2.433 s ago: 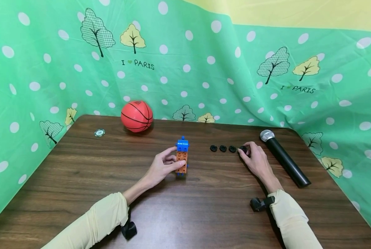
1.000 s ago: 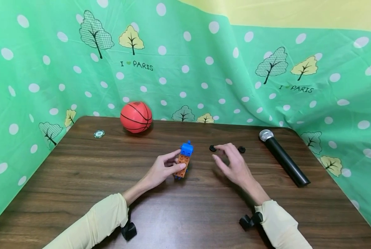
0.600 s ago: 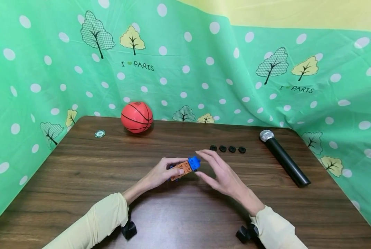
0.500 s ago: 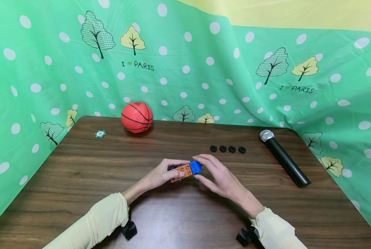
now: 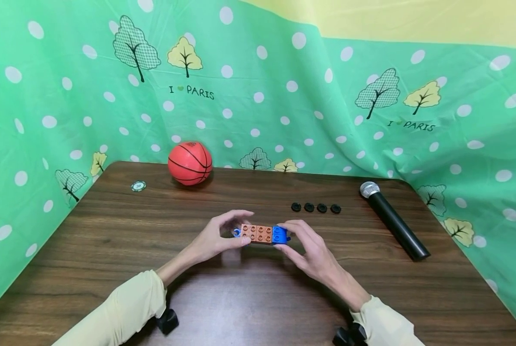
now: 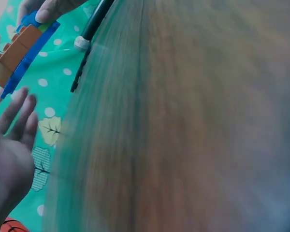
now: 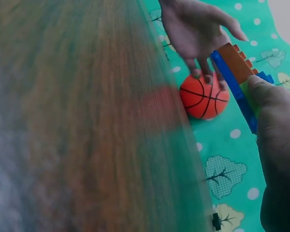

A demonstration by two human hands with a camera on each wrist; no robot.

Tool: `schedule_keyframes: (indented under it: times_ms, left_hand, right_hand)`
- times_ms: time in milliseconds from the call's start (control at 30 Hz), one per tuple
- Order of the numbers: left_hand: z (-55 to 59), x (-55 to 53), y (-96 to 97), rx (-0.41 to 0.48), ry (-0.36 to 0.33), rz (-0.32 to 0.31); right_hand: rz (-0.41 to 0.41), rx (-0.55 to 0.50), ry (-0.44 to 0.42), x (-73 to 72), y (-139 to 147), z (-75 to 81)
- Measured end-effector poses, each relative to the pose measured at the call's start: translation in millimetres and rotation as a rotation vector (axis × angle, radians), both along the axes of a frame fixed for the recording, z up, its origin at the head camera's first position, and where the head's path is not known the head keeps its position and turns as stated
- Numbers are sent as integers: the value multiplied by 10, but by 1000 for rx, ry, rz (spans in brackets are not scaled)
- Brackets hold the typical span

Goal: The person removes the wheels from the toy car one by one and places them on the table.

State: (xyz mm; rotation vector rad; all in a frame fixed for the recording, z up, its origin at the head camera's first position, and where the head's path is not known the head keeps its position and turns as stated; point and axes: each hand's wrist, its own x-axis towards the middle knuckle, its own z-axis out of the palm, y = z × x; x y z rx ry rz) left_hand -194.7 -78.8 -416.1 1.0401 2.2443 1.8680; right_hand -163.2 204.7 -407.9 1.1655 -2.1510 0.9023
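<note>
A toy building-brick vehicle [image 5: 260,233] is held level above the table's middle. It has orange studded bricks, a blue brick at its right end, and a blue base with a hook at its left end. My right hand [image 5: 314,252] pinches the blue end between thumb and fingers. A bit of green shows near that thumb in the right wrist view, beside the toy [image 7: 236,65]. Around the left end, my left hand [image 5: 212,240] has its fingers spread. In the left wrist view those fingers stand apart from the toy [image 6: 17,53].
Several small black wheels [image 5: 309,207] lie in a row behind the right hand. A microphone [image 5: 398,221] lies at the right. A red ball [image 5: 190,163] and a poker chip [image 5: 139,186] are at the back left of the wooden table [image 5: 240,307]. Patterned cloth [image 5: 258,96] hangs behind.
The right hand has come from the wheels to the toy and taken its blue end. The toy has turned to lie crosswise. The left hand has let go and drawn slightly left.
</note>
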Motion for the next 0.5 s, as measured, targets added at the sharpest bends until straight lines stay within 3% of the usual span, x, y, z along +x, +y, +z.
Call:
schedule_keyframes:
  times_ms: [100,267,400,500]
  left_hand:
    - [22,37,-74,-13,155,74]
    - [40,81,-146,-48,398,120]
    - [32,106,-162,-65,498,126]
    - [23,121,-168,-56,524,124]
  right_hand:
    - [-21,-2,-19,13,11,2]
    - [-14,-18,-22,19,1,-12]
    - [15,-29,-12,22,-28,-34]
    - [35,-34,-17,26,-51,-45]
